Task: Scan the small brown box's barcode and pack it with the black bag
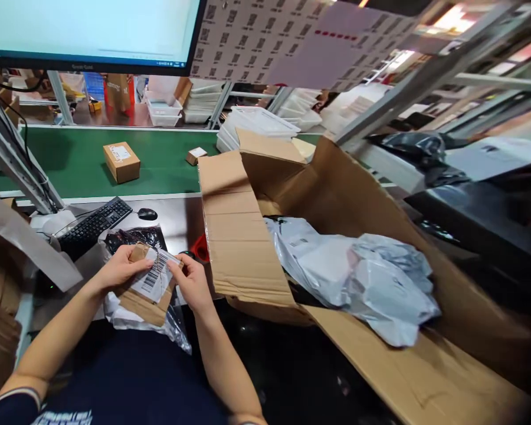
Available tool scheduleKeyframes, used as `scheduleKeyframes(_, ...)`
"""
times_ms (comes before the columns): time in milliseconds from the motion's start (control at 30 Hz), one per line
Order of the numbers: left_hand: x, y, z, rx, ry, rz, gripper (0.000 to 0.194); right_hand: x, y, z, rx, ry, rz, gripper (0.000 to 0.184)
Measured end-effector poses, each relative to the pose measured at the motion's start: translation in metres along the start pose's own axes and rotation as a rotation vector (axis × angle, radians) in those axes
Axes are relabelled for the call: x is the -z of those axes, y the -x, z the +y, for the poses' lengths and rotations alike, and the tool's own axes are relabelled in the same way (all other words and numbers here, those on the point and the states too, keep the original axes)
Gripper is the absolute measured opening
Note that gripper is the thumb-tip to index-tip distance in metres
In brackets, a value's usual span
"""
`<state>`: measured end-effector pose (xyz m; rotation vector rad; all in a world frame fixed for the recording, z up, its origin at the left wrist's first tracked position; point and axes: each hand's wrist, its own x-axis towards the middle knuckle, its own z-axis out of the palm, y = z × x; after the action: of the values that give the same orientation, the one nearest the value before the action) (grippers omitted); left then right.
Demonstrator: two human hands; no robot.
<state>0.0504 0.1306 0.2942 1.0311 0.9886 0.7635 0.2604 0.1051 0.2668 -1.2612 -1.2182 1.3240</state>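
Observation:
Between my two hands is a small flat brown cardboard package (148, 310) with a white barcode label (156, 276) on its upper face. My left hand (123, 268) grips its upper left edge, the thumb lying on the label. On the other side, my right hand (193, 280) pinches the upper right corner, thumb also at the label. Something thin and dark lies across the label, too fine to make out. Beneath the package is a crumpled clear and white plastic bag (119, 316), with a black wrapped item (153, 237) just behind.
A large open carton (248, 236) on my right holds grey-white plastic mailer bags (349, 265). A keyboard (97, 224), mouse (147, 214) and red tape-like object (200, 248) lie near my hands. Two brown boxes sit on the green conveyor (168, 177), below a monitor (88, 29).

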Motion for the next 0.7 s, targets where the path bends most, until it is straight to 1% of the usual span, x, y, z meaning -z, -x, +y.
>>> scheduleKeyframes(167,-0.009,-0.003,-0.001,-0.019,0.002,0.078,0.057,0.004,-0.01,-0.009,0.016,0.029,-0.078,0.045)
scheduleKeyframes(300,-0.016,-0.005,-0.003,-0.017,0.009,0.146,0.058,0.009,-0.014,-0.008,0.018,0.013,-0.112,0.045)
scheduleKeyframes(467,-0.023,-0.003,-0.003,0.025,0.083,0.147,0.06,0.017,-0.018,-0.001,0.004,-0.032,-0.121,0.044)
scheduleKeyframes(700,-0.033,-0.004,-0.002,0.04,0.131,0.197,0.057,0.025,-0.02,-0.003,0.023,-0.022,-0.151,0.041)
